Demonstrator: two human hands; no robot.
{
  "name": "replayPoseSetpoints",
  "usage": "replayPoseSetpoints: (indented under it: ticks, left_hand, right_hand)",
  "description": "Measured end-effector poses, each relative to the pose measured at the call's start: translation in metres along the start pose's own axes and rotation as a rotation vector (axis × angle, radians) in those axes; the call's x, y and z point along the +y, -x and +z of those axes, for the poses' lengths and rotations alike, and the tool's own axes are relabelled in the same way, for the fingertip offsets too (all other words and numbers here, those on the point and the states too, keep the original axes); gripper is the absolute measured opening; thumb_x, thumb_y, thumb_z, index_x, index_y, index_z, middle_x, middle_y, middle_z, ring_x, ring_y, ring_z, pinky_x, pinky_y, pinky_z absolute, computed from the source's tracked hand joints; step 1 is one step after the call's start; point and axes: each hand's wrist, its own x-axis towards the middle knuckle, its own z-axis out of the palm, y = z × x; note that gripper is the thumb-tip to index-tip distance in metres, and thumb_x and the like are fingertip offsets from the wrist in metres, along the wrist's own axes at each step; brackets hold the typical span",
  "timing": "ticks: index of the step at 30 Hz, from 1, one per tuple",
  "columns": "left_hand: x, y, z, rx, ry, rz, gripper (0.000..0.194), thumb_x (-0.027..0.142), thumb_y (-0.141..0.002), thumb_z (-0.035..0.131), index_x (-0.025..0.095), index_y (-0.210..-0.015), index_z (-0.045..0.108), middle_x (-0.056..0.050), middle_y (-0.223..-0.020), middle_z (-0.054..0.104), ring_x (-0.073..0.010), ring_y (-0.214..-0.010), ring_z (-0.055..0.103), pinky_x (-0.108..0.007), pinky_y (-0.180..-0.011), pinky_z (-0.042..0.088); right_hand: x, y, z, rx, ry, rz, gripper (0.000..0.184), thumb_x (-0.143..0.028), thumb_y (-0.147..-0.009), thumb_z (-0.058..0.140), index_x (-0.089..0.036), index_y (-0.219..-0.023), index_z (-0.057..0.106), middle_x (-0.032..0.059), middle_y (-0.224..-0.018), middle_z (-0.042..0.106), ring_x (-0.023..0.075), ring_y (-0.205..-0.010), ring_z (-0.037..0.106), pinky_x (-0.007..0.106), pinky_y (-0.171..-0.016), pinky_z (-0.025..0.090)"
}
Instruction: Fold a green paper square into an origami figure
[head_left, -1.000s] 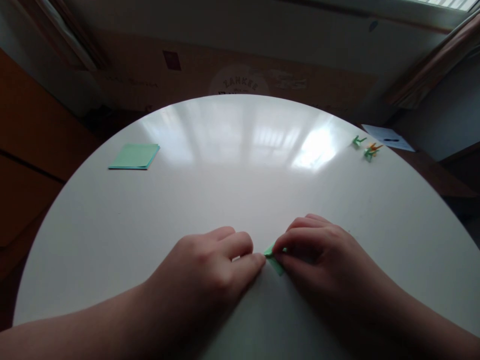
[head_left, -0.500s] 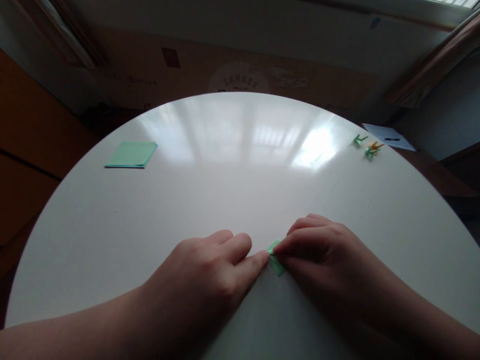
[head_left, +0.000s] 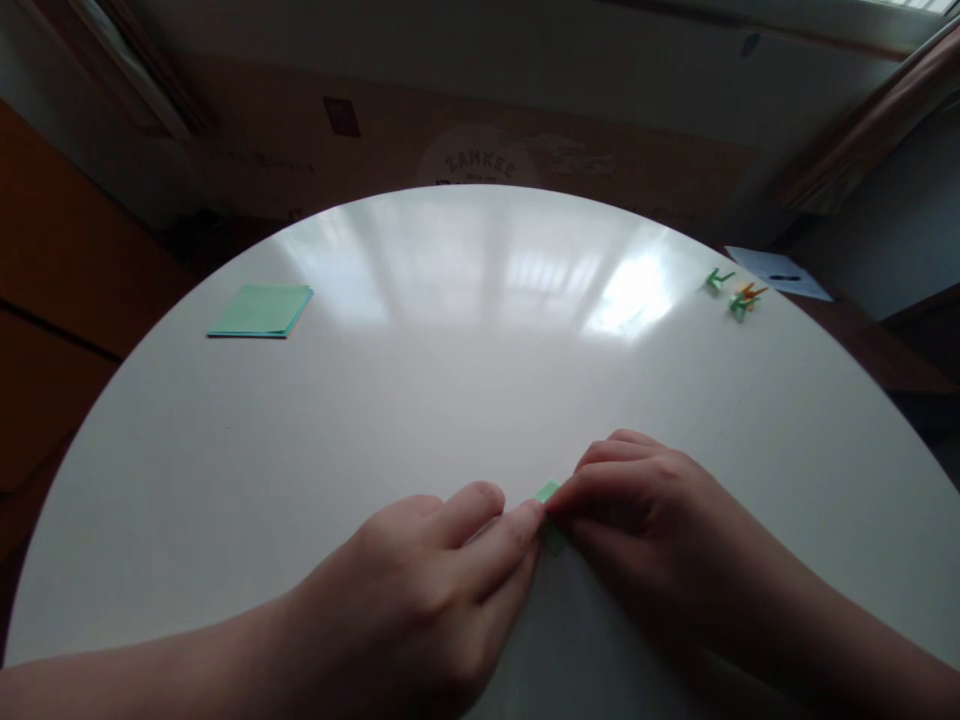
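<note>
A small folded piece of green paper point(head_left: 548, 492) lies on the white round table point(head_left: 450, 380) near its front edge, mostly covered by fingers. My left hand point(head_left: 427, 590) has its fingers curled, and its fingertips press on the paper's left side. My right hand point(head_left: 645, 510) is curled too, pinching the paper from the right. Both hands meet over the piece, so its shape is largely hidden.
A stack of light green paper sheets point(head_left: 261, 310) lies at the table's far left. Small folded paper figures, green point(head_left: 718, 279) and orange-green point(head_left: 744, 300), stand at the far right edge. A white sheet with a pen point(head_left: 780, 274) lies beyond them. A cardboard box point(head_left: 480, 160) stands behind the table.
My left hand has slid right and slightly forward, so its fingertips now cover more of the green paper. My right hand has stayed in place.
</note>
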Motion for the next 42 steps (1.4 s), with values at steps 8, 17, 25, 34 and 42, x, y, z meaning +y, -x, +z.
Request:
replayPoseSetpoints:
  ticks: [8,17,25,34,42]
  left_hand:
    - [-0.002,0.001,0.001,-0.045,0.109,-0.061,0.035,0.008,-0.096,0.044,0.013,-0.125,0.062,-0.013,-0.111,0.069,-0.0236,-0.097,0.062,-0.035,-0.080,0.058]
    - [-0.004,0.001,-0.001,-0.072,0.095,-0.021,0.036,0.010,-0.096,0.046,0.014,-0.128,0.062,-0.014,-0.116,0.068,-0.0244,-0.100,0.061,-0.037,-0.083,0.057]
    - [-0.004,-0.003,-0.004,-0.083,0.034,0.023,0.035,0.006,-0.096,0.039,0.006,-0.115,0.069,-0.014,-0.108,0.071,-0.0252,-0.089,0.061,-0.038,-0.077,0.057]
    - [-0.004,-0.006,-0.008,-0.111,0.078,-0.004,0.033,0.007,-0.095,0.046,0.010,-0.120,0.066,-0.015,-0.108,0.070,-0.0238,-0.091,0.063,-0.035,-0.080,0.057]
    - [-0.002,-0.003,-0.009,-0.136,-0.008,0.055,0.036,0.007,-0.095,0.042,0.005,-0.123,0.064,-0.017,-0.113,0.069,-0.0268,-0.094,0.061,-0.038,-0.079,0.055]
  right_hand:
    - [0.004,0.000,-0.002,-0.003,-0.018,-0.024,0.023,-0.009,-0.082,0.070,-0.031,-0.078,0.077,-0.0030,-0.076,0.070,0.0165,-0.078,0.063,0.027,-0.070,0.052]
    - [0.006,0.005,-0.011,-0.036,0.004,-0.017,0.019,-0.015,-0.085,0.069,-0.031,-0.080,0.078,-0.0015,-0.082,0.070,0.0151,-0.076,0.065,0.024,-0.067,0.052]
    - [-0.001,0.011,-0.003,0.026,0.123,-0.129,0.024,-0.020,-0.094,0.060,-0.026,-0.077,0.075,0.0022,-0.084,0.070,0.0169,-0.075,0.063,0.029,-0.069,0.050]
    - [-0.002,0.012,-0.007,0.046,0.299,-0.112,0.027,-0.026,-0.096,0.055,-0.025,-0.079,0.076,0.0040,-0.071,0.067,0.0185,-0.067,0.059,0.029,-0.062,0.047]
    - [-0.004,0.014,-0.005,0.050,0.416,-0.128,0.018,-0.030,-0.094,0.062,-0.028,-0.082,0.074,0.0012,-0.078,0.067,0.0188,-0.072,0.060,0.031,-0.062,0.042]
